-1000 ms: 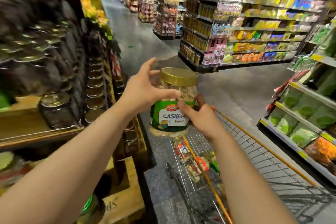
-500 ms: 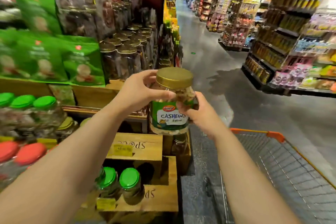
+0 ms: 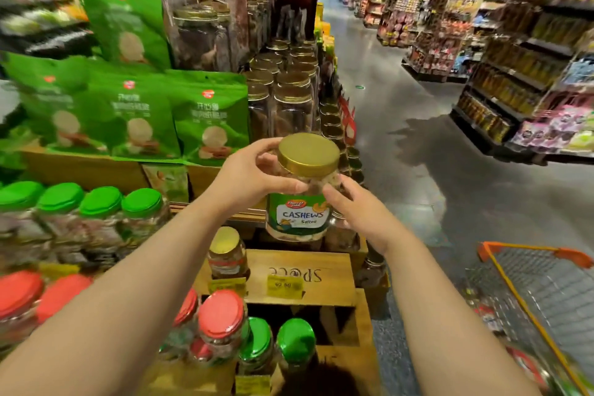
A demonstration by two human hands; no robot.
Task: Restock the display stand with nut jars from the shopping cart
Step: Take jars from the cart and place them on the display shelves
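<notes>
I hold a clear cashew jar (image 3: pixel 302 202) with a gold lid and a green "CASHEWS Salted" label upright in front of me. My left hand (image 3: pixel 254 177) grips its upper left side and my right hand (image 3: pixel 356 212) grips its right side. The jar hangs above the wooden display stand (image 3: pixel 321 270), over a wooden crate step printed with letters. A single gold-lidded jar (image 3: pixel 226 254) stands on that step just below and left of it. The shopping cart (image 3: pixel 540 292) with its orange rim is at the lower right.
Green snack bags (image 3: pixel 144 112) and rows of gold-lidded jars (image 3: pixel 289 90) fill the upper tiers. Green-lidded jars (image 3: pixel 96 212) and red-lidded jars (image 3: pixel 221 325) stand on the left and lower tiers. An open aisle runs ahead on the right, lined with shelves (image 3: pixel 514 80).
My view has swung left from the cart and aisle toward the display stand. Both hands have kept hold of the cashew jar and carried it over the stand's wooden step.
</notes>
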